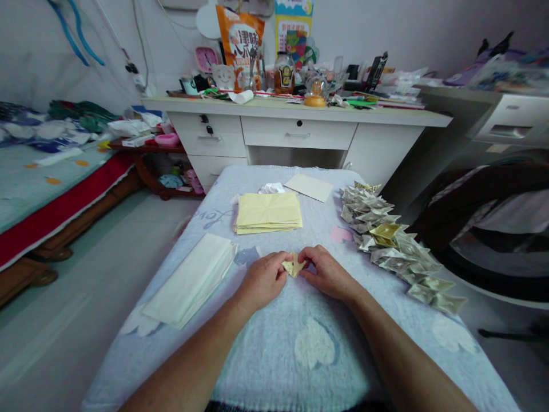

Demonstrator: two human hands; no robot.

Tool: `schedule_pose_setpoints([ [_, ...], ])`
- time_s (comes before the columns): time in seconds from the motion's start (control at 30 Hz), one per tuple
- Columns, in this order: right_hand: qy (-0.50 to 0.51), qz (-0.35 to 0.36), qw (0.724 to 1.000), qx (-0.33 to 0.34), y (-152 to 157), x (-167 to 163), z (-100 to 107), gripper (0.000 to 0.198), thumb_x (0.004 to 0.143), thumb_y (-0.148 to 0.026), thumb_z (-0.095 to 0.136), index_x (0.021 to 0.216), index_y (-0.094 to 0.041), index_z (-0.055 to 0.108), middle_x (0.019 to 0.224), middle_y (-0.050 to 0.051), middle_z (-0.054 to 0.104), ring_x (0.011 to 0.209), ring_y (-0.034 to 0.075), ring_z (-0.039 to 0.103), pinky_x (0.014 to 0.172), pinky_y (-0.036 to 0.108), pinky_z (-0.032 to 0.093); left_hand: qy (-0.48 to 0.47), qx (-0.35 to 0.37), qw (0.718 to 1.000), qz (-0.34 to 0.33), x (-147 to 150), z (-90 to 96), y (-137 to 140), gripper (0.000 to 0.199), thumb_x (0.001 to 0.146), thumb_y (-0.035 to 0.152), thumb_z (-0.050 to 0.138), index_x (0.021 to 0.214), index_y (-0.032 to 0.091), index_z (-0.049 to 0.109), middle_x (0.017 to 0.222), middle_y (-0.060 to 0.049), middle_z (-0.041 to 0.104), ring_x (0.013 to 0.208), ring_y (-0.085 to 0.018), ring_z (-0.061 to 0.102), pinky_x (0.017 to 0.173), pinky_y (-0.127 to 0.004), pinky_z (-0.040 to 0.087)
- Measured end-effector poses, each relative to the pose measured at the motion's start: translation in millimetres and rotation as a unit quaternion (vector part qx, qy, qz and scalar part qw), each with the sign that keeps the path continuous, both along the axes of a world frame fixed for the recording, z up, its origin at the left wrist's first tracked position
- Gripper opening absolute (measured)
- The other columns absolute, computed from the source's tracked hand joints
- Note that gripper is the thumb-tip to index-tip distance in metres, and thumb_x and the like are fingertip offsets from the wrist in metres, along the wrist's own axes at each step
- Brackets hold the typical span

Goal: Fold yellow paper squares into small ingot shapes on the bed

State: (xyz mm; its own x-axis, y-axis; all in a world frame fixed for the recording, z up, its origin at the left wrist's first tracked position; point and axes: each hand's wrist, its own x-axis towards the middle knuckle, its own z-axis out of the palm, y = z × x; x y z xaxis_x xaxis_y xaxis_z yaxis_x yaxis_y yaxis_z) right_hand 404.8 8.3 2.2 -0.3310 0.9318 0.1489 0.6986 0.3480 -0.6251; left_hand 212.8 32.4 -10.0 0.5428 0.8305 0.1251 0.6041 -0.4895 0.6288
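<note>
Between my two hands is a small piece of folded yellow paper (294, 265), pinched at both of its ends just above the cloth. My left hand (266, 277) closes thumb and fingers on its left corner. On the right corner, my right hand (325, 271) has a similar pinch. Beyond them lies a stack of yellow paper sheets (269, 213). A pile of long white paper (193, 280) rests left of my left hand. To the right, rows of folded silvery paper pieces (398, 252) stand close together, with a gold folded piece (385, 233) among them.
A patterned cloth (266, 355) covers the table. Toward its far edge are a cream card (309, 187) and crumpled white tissue (271, 187). Behind stands a white desk (300, 135) crowded with a jar (284, 73) and an orange bag (240, 46). A bed (47, 183) is at left.
</note>
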Motion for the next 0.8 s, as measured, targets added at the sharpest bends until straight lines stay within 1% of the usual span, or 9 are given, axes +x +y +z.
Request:
schedule_pose_setpoints([
  [0.1, -0.031, -0.001, 0.999, 0.013, 0.6, 1.1, -1.8, 0.014, 0.078, -0.015, 0.063, 0.090, -0.019, 0.058, 0.083, 0.002, 0.060, 0.082, 0.017, 0.050, 0.078, 0.030, 0.036, 0.021, 0.024, 0.999, 0.000, -2.7, -1.5, 1.0, 0.035, 0.075, 0.011, 0.054, 0.107, 0.023, 0.062, 0.098, -0.003, 0.059, 0.090, -0.017, 0.059, 0.082, -0.028, 0.045],
  [0.17, -0.050, -0.007, 0.998, 0.023, 1.0, 1.8, -4.1, 0.013, 0.078, -0.019, 0.064, 0.090, -0.020, 0.060, 0.087, 0.003, 0.058, 0.086, 0.018, 0.049, 0.079, 0.031, 0.036, 0.018, 0.036, 0.999, -0.003, -3.8, -1.0, 2.1, 0.033, 0.076, 0.012, 0.056, 0.106, 0.024, 0.064, 0.103, -0.004, 0.056, 0.095, -0.018, 0.058, 0.087, -0.029, 0.045],
  [0.23, -0.062, -0.010, 0.998, 0.030, 1.3, 2.3, -6.2, 0.013, 0.077, -0.021, 0.066, 0.090, -0.020, 0.061, 0.092, 0.005, 0.056, 0.090, 0.020, 0.048, 0.080, 0.032, 0.036, 0.011, 0.039, 0.999, -0.018, -4.2, -0.1, 3.4, 0.031, 0.076, 0.012, 0.057, 0.103, 0.023, 0.065, 0.105, -0.003, 0.057, 0.097, -0.018, 0.057, 0.089, -0.029, 0.045],
  [0.33, -0.066, -0.006, 0.997, 0.035, 1.4, 2.4, -7.9, 0.016, 0.078, -0.020, 0.066, 0.093, -0.020, 0.062, 0.096, 0.005, 0.054, 0.091, 0.020, 0.047, 0.081, 0.032, 0.036, 0.006, 0.035, 0.998, -0.042, -4.5, 0.0, 5.5, 0.029, 0.077, 0.012, 0.058, 0.101, 0.024, 0.066, 0.102, -0.003, 0.061, 0.097, -0.018, 0.057, 0.088, -0.029, 0.045],
  [0.5, -0.069, 0.010, 0.997, 0.034, 2.2, 2.4, -7.7, 0.017, 0.081, -0.020, 0.064, 0.097, -0.021, 0.063, 0.095, 0.005, 0.056, 0.090, 0.019, 0.048, 0.081, 0.032, 0.036, 0.004, 0.032, 0.998, -0.055, -4.8, -4.0, 8.7, 0.026, 0.079, 0.014, 0.058, 0.102, 0.024, 0.067, 0.102, -0.002, 0.061, 0.094, -0.017, 0.058, 0.084, -0.026, 0.045],
  [0.67, -0.055, 0.007, 0.998, 0.039, 3.5, 2.7, -7.1, 0.012, 0.081, -0.018, 0.063, 0.093, -0.021, 0.065, 0.092, 0.005, 0.058, 0.088, 0.019, 0.049, 0.079, 0.031, 0.036, -0.002, 0.037, 0.998, -0.056, -4.2, -5.3, 11.7, 0.018, 0.086, 0.022, 0.053, 0.095, 0.022, 0.068, 0.097, -0.003, 0.063, 0.091, -0.016, 0.059, 0.081, -0.026, 0.045],
  [0.8, -0.047, 0.000, 0.998, 0.044, 4.5, 1.7, -8.8, 0.012, 0.081, -0.012, 0.061, 0.088, -0.020, 0.066, 0.088, 0.004, 0.059, 0.086, 0.018, 0.050, 0.078, 0.031, 0.035, 0.005, 0.041, 0.998, -0.043, -3.6, -4.5, 11.7, 0.015, 0.087, 0.020, 0.051, 0.090, 0.020, 0.066, 0.095, -0.003, 0.063, 0.089, -0.016, 0.060, 0.080, -0.025, 0.045],
])
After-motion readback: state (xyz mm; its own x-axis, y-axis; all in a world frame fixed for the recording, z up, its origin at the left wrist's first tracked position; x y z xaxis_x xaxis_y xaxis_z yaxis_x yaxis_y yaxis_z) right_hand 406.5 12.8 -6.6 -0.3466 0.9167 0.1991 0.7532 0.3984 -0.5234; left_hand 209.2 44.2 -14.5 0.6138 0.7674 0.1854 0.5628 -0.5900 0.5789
